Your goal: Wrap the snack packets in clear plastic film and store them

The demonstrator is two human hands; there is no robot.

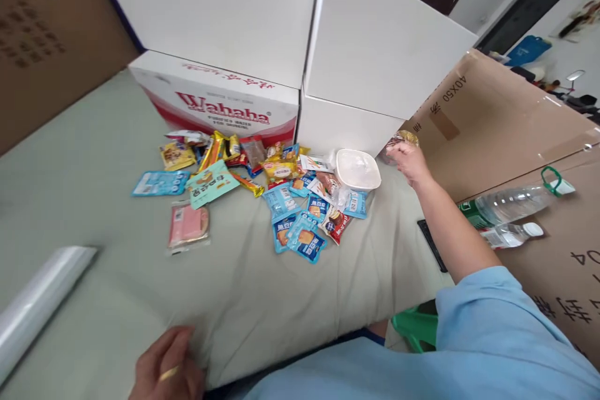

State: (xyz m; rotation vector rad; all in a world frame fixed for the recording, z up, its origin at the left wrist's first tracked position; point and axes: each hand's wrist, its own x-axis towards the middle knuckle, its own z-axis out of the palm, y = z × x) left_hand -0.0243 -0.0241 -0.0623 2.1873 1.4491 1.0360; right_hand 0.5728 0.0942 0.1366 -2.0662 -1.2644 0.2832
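Note:
My right hand (pixel 409 161) is stretched to the far right corner, its fingers closed on a shiny clear-plastic package (pixel 407 136) with gold and brown in it. Part of that package is hidden behind the hand. Just left of it stands a white plastic tub (pixel 359 170) with a pale lid. My left hand (pixel 166 365), with a ring, rests on the cloth near the front edge, fingers curled in and nothing visible in them. Between the hands lies a pile of snack packets, among them blue packets (pixel 307 239) and yellow ones (pixel 280 170).
White boxes (pixel 225 12) and a Wahaha carton (pixel 220 103) wall the back. A sliced-meat pack (pixel 188 225) and green packet (pixel 213 183) lie left; a plastic-film roll (pixel 42 306) lies nearer. Bottles (pixel 510 205) and a black flat object (pixel 432 245) are by the right cardboard.

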